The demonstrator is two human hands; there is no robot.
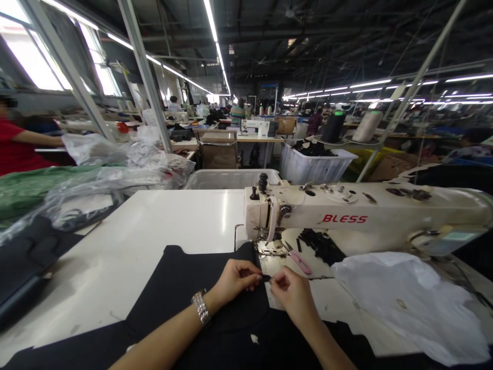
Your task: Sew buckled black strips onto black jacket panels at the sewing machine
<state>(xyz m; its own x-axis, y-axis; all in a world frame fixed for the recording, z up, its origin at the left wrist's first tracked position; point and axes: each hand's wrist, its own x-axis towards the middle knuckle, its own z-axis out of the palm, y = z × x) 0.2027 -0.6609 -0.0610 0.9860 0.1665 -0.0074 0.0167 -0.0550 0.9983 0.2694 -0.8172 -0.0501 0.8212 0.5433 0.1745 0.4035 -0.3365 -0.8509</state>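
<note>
In front of the sewing machine [346, 210], my left hand [239, 277] and my right hand [290, 293] pinch a small black strip [266, 278] between them, one at each end. The strip is partly hidden by my fingertips. Beneath my hands spreads a large piece of black fabric [181, 288], its far edge reaching the machine's needle area. Snips with pink handles [300, 261] lie just beyond my right hand on the machine bed. A small white scrap [254, 339] rests on the fabric near me.
A white plastic bag [412, 303] lies on the right of the white table [185, 216]. Black strips [321, 246] are heaped under the machine arm. Plastic-wrapped goods [84, 195] are piled at left, near a person in red [15, 139]. Behind stands a white bin [319, 164].
</note>
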